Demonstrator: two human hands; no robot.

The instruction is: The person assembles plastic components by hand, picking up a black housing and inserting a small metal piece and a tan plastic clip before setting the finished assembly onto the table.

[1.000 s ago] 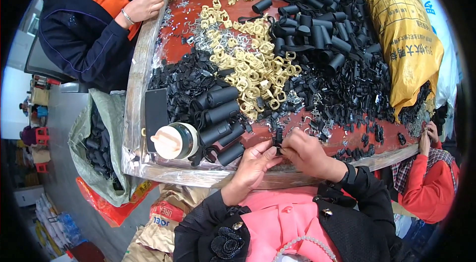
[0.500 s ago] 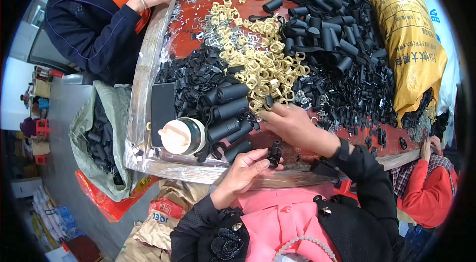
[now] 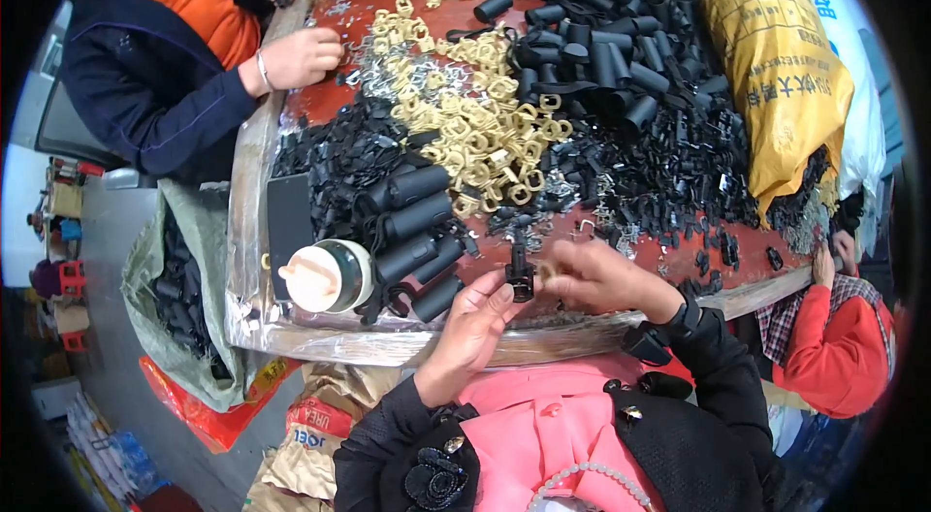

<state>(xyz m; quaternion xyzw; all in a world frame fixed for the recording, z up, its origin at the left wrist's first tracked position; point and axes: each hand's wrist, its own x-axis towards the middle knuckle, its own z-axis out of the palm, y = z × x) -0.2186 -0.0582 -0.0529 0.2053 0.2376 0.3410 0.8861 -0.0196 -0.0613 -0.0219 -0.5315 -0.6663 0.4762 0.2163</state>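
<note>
My left hand (image 3: 470,323) is at the table's near edge, pinching a small black plastic fitting (image 3: 521,277) upright between thumb and fingers. Just right of it is my right hand (image 3: 611,281), its fingertips closed on a small beige ring (image 3: 546,272), mostly covered by the fingers and somewhat blurred. The ring is close beside the fitting; whether they touch I cannot tell. Beyond both hands lies a heap of beige plastic rings (image 3: 485,139). Left of my hands are several black cylinders (image 3: 412,223) laid side by side.
A lidded cup (image 3: 330,277) and a dark phone (image 3: 288,226) stand left of the cylinders. Small black parts (image 3: 339,144) and black cylinders (image 3: 621,51) are piled farther off. A yellow sack (image 3: 790,76) borders the right. Co-workers sit at left (image 3: 165,76) and right (image 3: 839,347).
My right hand has drawn back from the beige heap to the fitting, now with a ring in its fingers. The left co-worker's hands have separated, one reaching over the table. The view has shifted slightly.
</note>
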